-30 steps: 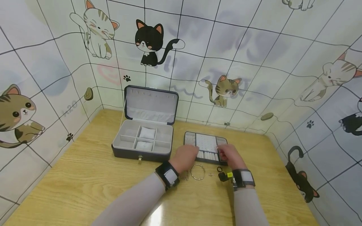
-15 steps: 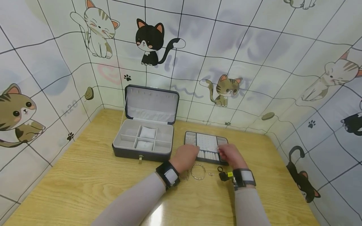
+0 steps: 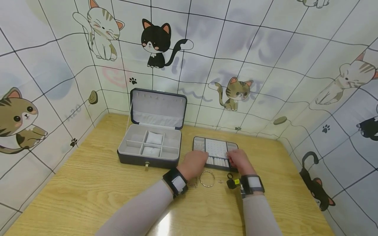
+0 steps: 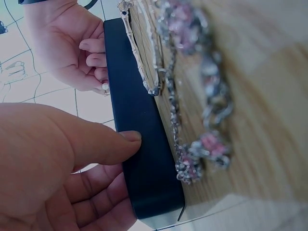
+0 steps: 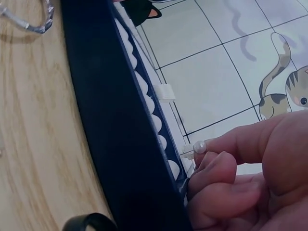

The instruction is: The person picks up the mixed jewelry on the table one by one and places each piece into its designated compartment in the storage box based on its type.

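Note:
A dark jewelry tray (image 3: pixel 216 147) with a white dotted panel and ring rolls lies on the table. My left hand (image 3: pixel 192 164) grips its front left corner, the thumb (image 4: pixel 113 144) on the dark front wall and the fingers bent behind it. Over the right part of the panel, my right hand (image 3: pixel 240 162) pinches a small pearl earring (image 5: pixel 199 147) between thumb and forefinger. A pale, flower-like piece (image 5: pixel 186 153) shows right beside the pearl. In front of the tray lie a chain bracelet (image 4: pixel 211 142) with pink stones, a bangle (image 3: pixel 201 182) and a black ring (image 5: pixel 77 224).
Left of the tray stands an open dark jewelry box (image 3: pixel 130 159), its lid raised; two white cushions (image 3: pixel 154 138) sit in its compartments. A tiny shiny piece (image 3: pixel 220 181) lies between bangle and black ring. Cat-printed cloth (image 3: pixel 206 65) walls off the table's back and sides.
My right wrist has shifted slightly to the left, its fingers staying over the tray's panel. The left hand keeps its hold on the tray corner.

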A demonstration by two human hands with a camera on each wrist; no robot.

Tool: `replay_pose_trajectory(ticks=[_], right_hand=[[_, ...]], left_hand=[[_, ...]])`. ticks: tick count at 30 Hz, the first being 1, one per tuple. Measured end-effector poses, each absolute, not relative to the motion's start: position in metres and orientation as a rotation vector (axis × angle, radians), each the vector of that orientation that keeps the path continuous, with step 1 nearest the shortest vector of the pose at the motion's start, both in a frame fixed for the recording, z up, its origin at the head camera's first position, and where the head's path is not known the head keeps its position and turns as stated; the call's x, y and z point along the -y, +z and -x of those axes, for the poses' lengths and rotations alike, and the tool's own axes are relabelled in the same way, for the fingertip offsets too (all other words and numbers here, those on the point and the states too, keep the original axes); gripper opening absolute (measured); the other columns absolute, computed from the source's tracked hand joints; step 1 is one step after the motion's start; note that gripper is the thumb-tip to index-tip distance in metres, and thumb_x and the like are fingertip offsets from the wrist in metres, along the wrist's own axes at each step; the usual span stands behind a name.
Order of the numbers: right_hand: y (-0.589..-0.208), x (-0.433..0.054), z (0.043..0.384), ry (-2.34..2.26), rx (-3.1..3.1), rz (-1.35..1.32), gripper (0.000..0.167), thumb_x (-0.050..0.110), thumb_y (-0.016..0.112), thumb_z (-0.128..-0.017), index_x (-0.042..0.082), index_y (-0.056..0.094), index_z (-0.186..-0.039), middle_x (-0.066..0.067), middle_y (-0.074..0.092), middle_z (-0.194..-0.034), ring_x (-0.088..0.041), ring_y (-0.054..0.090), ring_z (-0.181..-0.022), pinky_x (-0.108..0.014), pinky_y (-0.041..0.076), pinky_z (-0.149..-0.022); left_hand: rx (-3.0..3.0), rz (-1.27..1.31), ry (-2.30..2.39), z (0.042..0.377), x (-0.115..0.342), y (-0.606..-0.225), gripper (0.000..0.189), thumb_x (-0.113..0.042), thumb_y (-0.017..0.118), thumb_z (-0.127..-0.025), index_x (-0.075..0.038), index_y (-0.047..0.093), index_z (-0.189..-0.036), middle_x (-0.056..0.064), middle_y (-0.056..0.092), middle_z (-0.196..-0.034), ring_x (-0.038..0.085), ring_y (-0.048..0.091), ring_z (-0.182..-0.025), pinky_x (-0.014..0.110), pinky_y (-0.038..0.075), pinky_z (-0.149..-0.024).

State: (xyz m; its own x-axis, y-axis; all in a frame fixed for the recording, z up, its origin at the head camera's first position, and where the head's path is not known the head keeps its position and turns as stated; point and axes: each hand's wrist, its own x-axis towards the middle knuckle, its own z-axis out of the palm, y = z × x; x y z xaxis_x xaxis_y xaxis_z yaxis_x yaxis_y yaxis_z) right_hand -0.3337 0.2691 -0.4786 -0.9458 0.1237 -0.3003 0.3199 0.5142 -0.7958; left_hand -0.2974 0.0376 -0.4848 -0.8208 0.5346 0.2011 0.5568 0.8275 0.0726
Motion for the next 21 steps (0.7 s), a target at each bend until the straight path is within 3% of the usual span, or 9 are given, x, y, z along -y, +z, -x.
replay_pose_trajectory(ticks=[21], right_hand=[[-0.4794,-0.2617,0.3343,-1.243,-2.691,-0.39,0.029,0.021,0.057,-0.103,0.007,0.061,-0.079,0.0,0.051,-0.069,-0.019,0.051,-0.068,-0.031,0.042,-0.064]], left_hand=[[2.869,0.851,-0.177,0.2999,-0.0375,-0.4861,0.016,-0.018,0.074,-0.096,-0.017,0.071,-0.112,0.0,0.076,-0.096,0.015,0.071,-0.085,0.03,0.059,-0.068]])
